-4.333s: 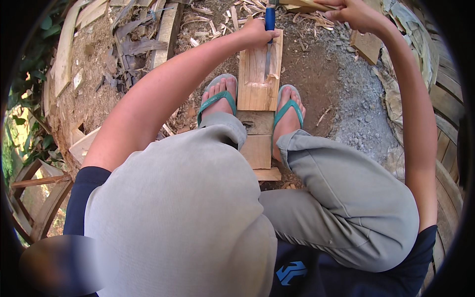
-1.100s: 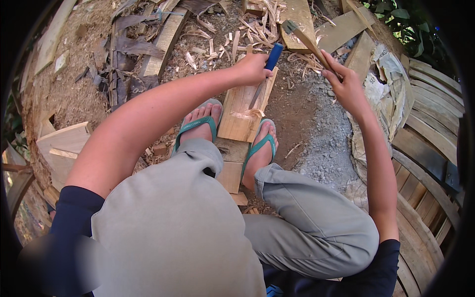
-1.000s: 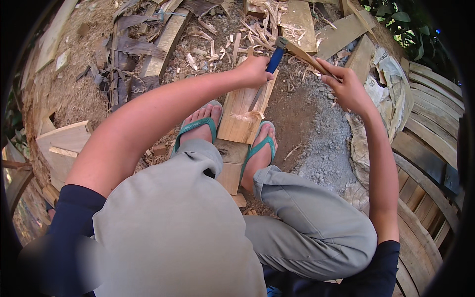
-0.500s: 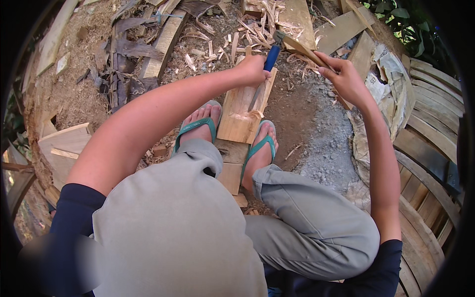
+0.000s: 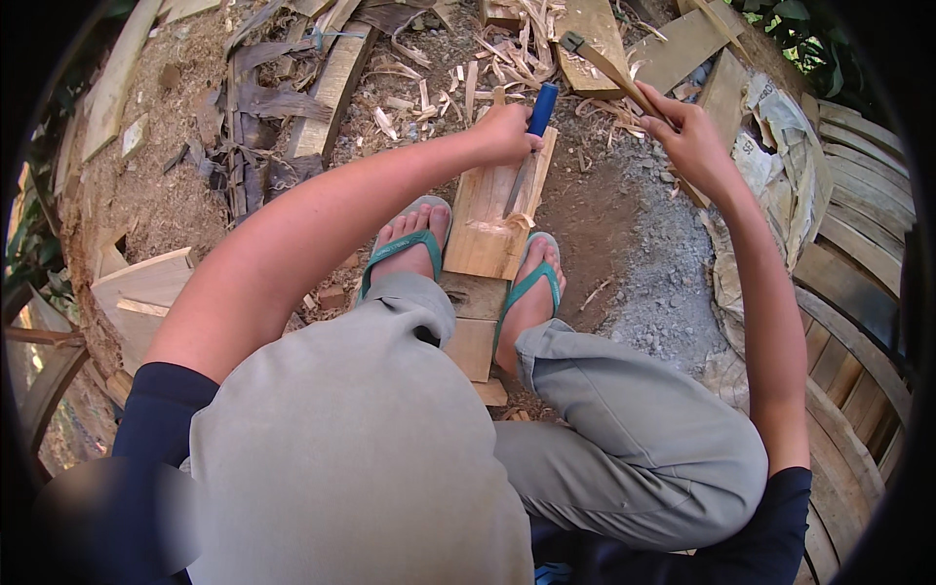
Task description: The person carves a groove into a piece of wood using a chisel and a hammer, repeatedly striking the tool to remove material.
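Note:
My left hand (image 5: pixel 509 135) is closed around a chisel with a blue handle (image 5: pixel 543 107). Its metal blade (image 5: pixel 515 190) slants down into a pale wood block (image 5: pixel 480 249), where a curled shaving sits at the tip. The block lies between my two sandalled feet, on top of other wood pieces (image 5: pixel 470 295). On the right, my right hand (image 5: pixel 688 135) grips the wooden handle of a hammer (image 5: pixel 614 76). The hammer's head (image 5: pixel 573 42) is raised beyond the chisel's handle end, apart from it.
Wood shavings (image 5: pixel 526 44) are scattered beyond the block. Dark bark strips and a plank (image 5: pixel 331 93) lie at the far left. Grey gravel (image 5: pixel 663 263) and a crumpled sack (image 5: pixel 770 166) are on the right, with stacked curved boards (image 5: pixel 868 224) past them.
The hammer's head has moved up and away from the end of the chisel's handle. My left hand keeps the chisel on the block. The whole view has shifted slightly.

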`<action>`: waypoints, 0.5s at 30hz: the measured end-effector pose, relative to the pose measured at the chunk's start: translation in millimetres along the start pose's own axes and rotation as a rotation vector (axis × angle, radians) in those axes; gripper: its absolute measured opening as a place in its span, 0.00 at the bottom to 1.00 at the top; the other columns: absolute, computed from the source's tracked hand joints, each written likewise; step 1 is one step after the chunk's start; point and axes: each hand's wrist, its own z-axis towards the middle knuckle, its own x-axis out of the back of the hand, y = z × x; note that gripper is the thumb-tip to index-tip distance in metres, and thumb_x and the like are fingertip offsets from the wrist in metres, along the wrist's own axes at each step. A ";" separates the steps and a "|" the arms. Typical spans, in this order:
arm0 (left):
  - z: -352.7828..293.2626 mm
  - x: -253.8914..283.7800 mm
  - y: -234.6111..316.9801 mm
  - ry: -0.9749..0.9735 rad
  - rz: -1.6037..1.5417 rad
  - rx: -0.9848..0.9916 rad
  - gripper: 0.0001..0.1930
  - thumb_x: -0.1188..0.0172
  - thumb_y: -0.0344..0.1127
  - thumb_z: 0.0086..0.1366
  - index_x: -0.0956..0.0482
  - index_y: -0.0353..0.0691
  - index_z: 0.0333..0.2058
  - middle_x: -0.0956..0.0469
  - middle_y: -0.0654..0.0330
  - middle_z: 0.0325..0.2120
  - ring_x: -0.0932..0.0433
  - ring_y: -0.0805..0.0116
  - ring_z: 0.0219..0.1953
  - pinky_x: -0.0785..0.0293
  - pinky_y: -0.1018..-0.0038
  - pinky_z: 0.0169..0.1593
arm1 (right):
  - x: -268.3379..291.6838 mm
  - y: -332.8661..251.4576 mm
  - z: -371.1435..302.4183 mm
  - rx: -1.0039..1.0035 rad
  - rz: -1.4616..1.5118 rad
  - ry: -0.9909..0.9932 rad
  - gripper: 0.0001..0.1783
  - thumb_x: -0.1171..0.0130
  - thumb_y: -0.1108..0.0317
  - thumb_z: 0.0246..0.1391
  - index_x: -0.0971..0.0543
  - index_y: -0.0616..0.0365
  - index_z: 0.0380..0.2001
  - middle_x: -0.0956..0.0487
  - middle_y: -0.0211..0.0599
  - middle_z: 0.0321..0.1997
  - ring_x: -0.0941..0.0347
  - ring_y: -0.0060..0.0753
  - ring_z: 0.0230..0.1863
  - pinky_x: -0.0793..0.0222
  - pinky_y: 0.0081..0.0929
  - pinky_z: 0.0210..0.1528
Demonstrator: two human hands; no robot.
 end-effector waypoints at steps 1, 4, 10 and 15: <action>0.1 -1.3 -1.7 -0.006 -0.008 -0.010 0.23 0.31 0.41 0.64 0.21 0.32 0.53 0.15 0.43 0.42 0.16 0.51 0.48 0.22 0.61 0.53 | -4.8 -0.9 -2.9 0.008 0.010 0.007 0.27 0.39 0.64 0.64 0.26 0.50 0.66 0.23 0.30 0.31 0.35 0.19 0.33 0.33 0.27 0.40; 5.0 -1.0 -11.0 -0.017 -0.026 -0.039 0.23 0.32 0.40 0.65 0.22 0.33 0.55 0.14 0.46 0.41 0.15 0.55 0.46 0.22 0.63 0.51 | 4.8 -4.0 1.2 -0.015 -0.015 0.022 0.27 0.39 0.64 0.63 0.26 0.49 0.66 0.24 0.28 0.29 0.37 0.18 0.31 0.35 0.27 0.37; -1.9 5.2 -10.1 -0.088 -0.074 -0.117 0.21 0.34 0.39 0.67 0.23 0.35 0.54 0.14 0.52 0.37 0.15 0.62 0.39 0.23 0.66 0.46 | 7.5 -17.2 -10.0 -0.167 0.103 -0.109 0.28 0.38 0.62 0.64 0.26 0.46 0.67 0.24 0.27 0.31 0.38 0.17 0.30 0.35 0.25 0.37; -4.8 10.8 -2.1 -0.154 -0.088 -0.103 0.20 0.35 0.39 0.68 0.24 0.34 0.54 0.14 0.52 0.38 0.15 0.62 0.40 0.23 0.66 0.46 | -10.4 -13.3 -16.0 -0.025 0.083 0.120 0.27 0.39 0.63 0.64 0.26 0.47 0.66 0.29 0.24 0.28 0.41 0.18 0.27 0.36 0.27 0.33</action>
